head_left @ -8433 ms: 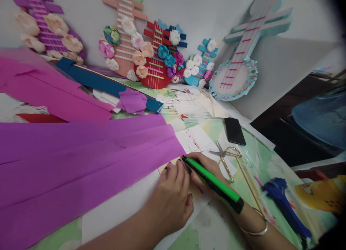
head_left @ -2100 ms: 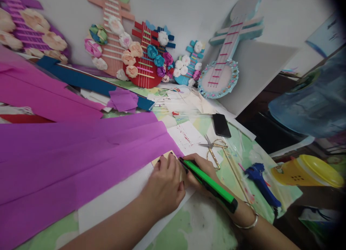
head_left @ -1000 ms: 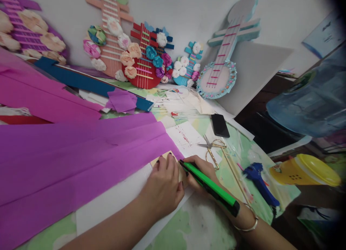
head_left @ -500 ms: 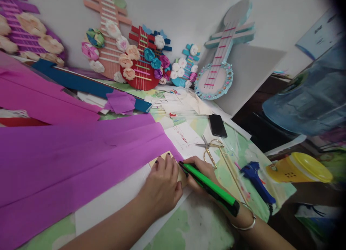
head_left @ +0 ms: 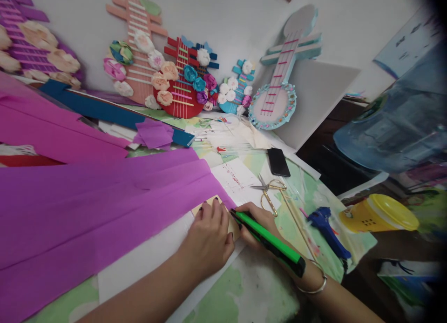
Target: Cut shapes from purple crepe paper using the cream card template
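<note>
My left hand (head_left: 211, 234) lies flat with its fingers on a pale yellow card (head_left: 197, 208), pressing it down at the edge of the purple crepe paper (head_left: 115, 197). Most of the card is hidden under that hand. Held in my right hand (head_left: 260, 219) is a green utility knife (head_left: 272, 239) with black ends, its front end pointing at the card's right side. I cannot make out the blade. White paper (head_left: 146, 262) lies beneath the crepe paper and both hands.
Gold-handled scissors (head_left: 268, 192), a black phone (head_left: 278, 162) and a blue glue gun (head_left: 328, 232) lie to the right. A yellow lidded tub (head_left: 379, 213) stands at the far right. Decorated instrument-shaped crafts, one red (head_left: 185, 106), lean along the wall. Pink crepe paper (head_left: 63, 123) is at left.
The camera view has shifted slightly, so the background and right-hand objects sit a little further left. Both hands, the card and the utility knife stay in nearly the same place.
</note>
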The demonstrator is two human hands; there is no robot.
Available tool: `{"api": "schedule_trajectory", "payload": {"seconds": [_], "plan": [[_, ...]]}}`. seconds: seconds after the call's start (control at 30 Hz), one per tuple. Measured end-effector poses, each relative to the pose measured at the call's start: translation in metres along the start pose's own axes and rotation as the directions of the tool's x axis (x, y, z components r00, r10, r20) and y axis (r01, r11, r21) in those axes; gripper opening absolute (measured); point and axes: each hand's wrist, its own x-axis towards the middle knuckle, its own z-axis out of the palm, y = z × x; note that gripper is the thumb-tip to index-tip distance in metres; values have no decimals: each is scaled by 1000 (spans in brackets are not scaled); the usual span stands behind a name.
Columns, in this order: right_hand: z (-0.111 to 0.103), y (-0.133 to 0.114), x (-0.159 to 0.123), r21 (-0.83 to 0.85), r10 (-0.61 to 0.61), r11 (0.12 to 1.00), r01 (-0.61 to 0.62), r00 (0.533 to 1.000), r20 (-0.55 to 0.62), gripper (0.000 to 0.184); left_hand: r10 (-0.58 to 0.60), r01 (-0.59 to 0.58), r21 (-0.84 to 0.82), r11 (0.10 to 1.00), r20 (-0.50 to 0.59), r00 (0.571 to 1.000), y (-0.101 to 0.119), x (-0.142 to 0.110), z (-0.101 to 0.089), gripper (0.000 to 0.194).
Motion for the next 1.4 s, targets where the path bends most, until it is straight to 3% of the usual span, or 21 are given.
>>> {"api": "schedule_trajectory", "payload": {"seconds": [0.53, 0.7, 0.87, 1.03, 1.23, 1.4], "plan": [[3, 4, -5, -16, 4, 1000, -4, 1000, 2, 34, 5, -5, 8, 1000, -23, 1000, 0, 1, 1, 57], [0, -1, -5, -40, 32, 999, -33, 999, -32, 32, 9, -9, 15, 1000, -38, 999, -1, 0, 2, 57], [-7, -7, -4, 38, -12, 999, 11, 999, 41, 31, 2, -1, 14, 1000, -42, 999, 0, 0, 3, 57], [-9, -13, -3, 3, -35, 999, 35, 999, -16, 30, -6, 6, 0, 1000, -14, 1000, 0, 0, 1, 57], [-18, -24, 0, 26, -14, 1000, 13, 998, 58, 28, -10, 10, 0, 1000, -4, 1000, 0, 0, -1, 56], [-19, -24, -2, -5, -26, 1000, 26, 999, 25, 30, -14, 15, 12, 1000, -13, 1000, 0, 0, -1, 57]]}}
